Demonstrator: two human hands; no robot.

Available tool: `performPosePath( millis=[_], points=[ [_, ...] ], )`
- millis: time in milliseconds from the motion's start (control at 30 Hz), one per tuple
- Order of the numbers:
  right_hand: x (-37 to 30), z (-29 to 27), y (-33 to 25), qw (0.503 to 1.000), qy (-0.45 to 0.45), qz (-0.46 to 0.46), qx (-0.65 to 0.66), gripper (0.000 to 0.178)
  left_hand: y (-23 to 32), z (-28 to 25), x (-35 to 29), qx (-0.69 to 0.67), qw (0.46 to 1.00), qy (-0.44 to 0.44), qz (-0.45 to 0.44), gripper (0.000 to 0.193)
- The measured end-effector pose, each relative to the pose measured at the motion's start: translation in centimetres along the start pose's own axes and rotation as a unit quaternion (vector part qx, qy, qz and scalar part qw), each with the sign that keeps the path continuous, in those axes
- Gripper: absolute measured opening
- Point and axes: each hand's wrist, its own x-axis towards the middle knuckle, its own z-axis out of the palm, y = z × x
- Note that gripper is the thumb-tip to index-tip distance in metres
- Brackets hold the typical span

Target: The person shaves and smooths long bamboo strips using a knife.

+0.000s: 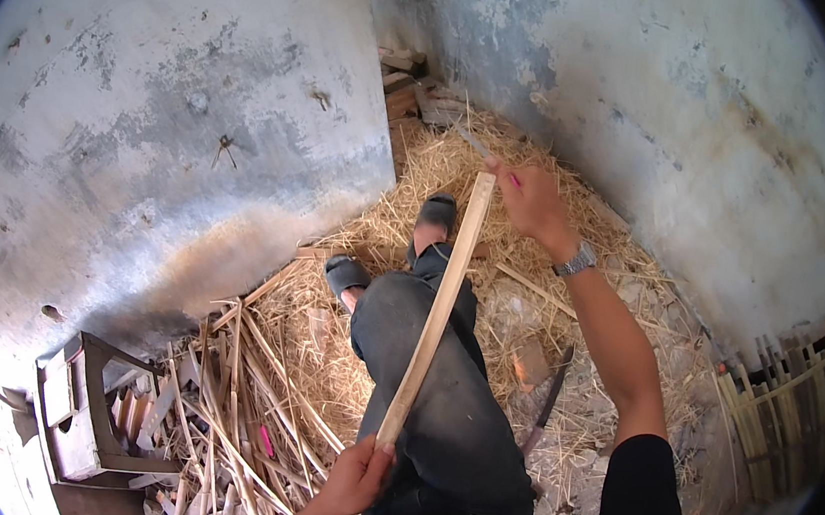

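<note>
Outdoors, two hands are working one bamboo slat (435,312) lying along the lap.
Left hand (356,475) is gripping its near end; right hand (531,201), arm outstretched, is clutching a knife (477,145) at its far tip.

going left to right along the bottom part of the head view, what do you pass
small wooden stool → pile of split bamboo strips → left hand gripping the long bamboo slat → dark-trousered legs → curved blade on the ground → woven bamboo frame
</note>
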Motion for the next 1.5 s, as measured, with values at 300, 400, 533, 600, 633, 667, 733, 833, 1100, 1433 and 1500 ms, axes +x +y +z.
performPosePath(
  millis=[300, 400, 533, 600, 633, 667, 733, 833, 1100, 1433, 1500],
  points=[
    [-6.6, 0.1, -1.8, 0.98, 0.004, -0.004, 0.199, 0.058, 1.5, -1.8, 1.6, -0.426, 0.858, -0.25, -0.139, 0.039],
    [-11.3, -1.0, -6.8, 0.987, -0.051, -0.099, 0.117, 0.053, 0.6, -2.2, 2.8, -0.52, 0.777, -0.323, -0.148, 0.041],
    [-18.0, -2.5, -11.9, 0.963, -0.164, -0.206, 0.062, 0.058, 0.4, -2.2, 3.5, -0.573, 0.721, -0.361, -0.147, 0.041],
    [-20.4, -2.5, -12.7, 0.946, -0.241, -0.202, 0.076, 0.061, -0.1, -2.0, 4.2, -0.608, 0.67, -0.401, -0.142, 0.04],
    [-20.3, -2.5, -12.6, 0.948, -0.256, -0.175, 0.069, 0.062, -0.1, -1.8, 4.2, -0.614, 0.667, -0.395, -0.148, 0.041],
    [-19.7, -2.5, -12.3, 0.95, -0.268, -0.147, 0.062, 0.063, 0.4, -1.8, 4.1, -0.618, 0.666, -0.388, -0.154, 0.041],
    [-17.9, -2.1, -11.6, 0.959, -0.257, -0.118, 0.033, 0.064, 0.8, -1.8, 4.0, -0.625, 0.662, -0.384, -0.157, 0.041],
    [-15.2, -1.6, -10.2, 0.965, -0.225, -0.129, 0.029, 0.065, 1.0, -2.0, 3.9, -0.63, 0.656, -0.388, -0.151, 0.041],
    [-12.6, -1.2, -9.0, 0.965, -0.223, -0.073, 0.115, 0.063, 0.4, -1.7, 3.8, -0.638, 0.647, -0.393, -0.141, 0.042],
    [-10.9, -2.2, -8.7, 0.974, -0.205, -0.1, 0.001, 0.07, 1.6, -2.5, 3.8, -0.575, 0.716, -0.363, -0.16, 0.042],
    [-8.3, -2.6, -7.4, 0.983, -0.178, -0.044, 0.017, 0.069, 1.5, -2.6, 3.2, -0.587, 0.703, -0.365, -0.165, 0.042]
  ],
)
